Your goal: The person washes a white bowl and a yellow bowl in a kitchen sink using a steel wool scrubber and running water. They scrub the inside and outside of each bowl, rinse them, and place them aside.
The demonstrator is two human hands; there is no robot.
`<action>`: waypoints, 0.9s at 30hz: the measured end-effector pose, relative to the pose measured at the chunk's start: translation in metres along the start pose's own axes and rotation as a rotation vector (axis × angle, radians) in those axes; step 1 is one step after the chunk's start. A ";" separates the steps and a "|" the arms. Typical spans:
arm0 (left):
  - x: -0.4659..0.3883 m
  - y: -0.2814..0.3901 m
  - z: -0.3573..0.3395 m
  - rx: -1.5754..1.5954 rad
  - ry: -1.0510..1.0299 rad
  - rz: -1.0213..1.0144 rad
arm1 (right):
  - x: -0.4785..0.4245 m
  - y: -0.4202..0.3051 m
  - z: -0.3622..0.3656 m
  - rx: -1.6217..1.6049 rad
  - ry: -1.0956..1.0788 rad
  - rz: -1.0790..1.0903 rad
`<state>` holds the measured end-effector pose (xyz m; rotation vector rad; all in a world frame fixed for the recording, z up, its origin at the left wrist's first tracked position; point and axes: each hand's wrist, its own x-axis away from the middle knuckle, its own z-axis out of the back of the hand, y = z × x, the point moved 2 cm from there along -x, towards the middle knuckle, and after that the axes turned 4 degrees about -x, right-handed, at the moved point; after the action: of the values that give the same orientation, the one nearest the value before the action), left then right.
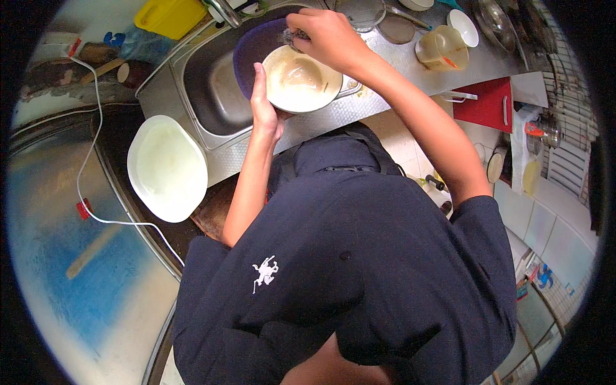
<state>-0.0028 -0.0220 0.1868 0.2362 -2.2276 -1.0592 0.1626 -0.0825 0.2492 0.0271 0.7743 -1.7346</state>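
My left hand [265, 108] grips a round, cream-coloured pan or bowl [298, 82] by its left side, the thumb along its rim. Its inside is wet, with a brownish film and a small dark mark. What looks like a metal handle [350, 89] sticks out at its right. Above the far rim, my right hand [320, 38] is closed on a grey metal scouring pad [297, 39]. Partly beneath the pan lies a dark purple basin [246, 60], which overlaps the right part of the steel sink [216, 86]. The faucet [225, 12] is at the sink's far edge.
A large white basin [167, 168] stands left of the sink. A yellow plastic container [171, 17] is behind it. On the steel counter at the right are wire strainers [397, 29], a stained plastic jug [440, 48] and a white bowl [463, 28]. A white cable [98, 110] runs down the left.
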 end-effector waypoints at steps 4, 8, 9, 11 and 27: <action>-0.001 0.000 0.001 0.000 -0.002 -0.022 | 0.014 -0.003 -0.008 -0.017 0.007 -0.019; -0.001 -0.001 -0.001 0.050 0.047 0.024 | 0.020 -0.026 -0.026 -0.145 -0.037 0.032; -0.001 0.001 -0.002 0.059 0.055 0.017 | 0.021 -0.031 -0.029 -0.183 -0.066 0.037; -0.002 0.005 -0.003 0.076 0.070 0.001 | 0.024 -0.028 -0.030 -0.098 -0.089 0.133; -0.034 0.017 0.019 -0.073 0.042 -0.220 | -0.008 -0.002 0.025 0.176 -0.350 0.204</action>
<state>0.0139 0.0155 0.1745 0.4756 -2.1564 -1.2370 0.1730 -0.0876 0.2727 -0.0743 0.3484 -1.5527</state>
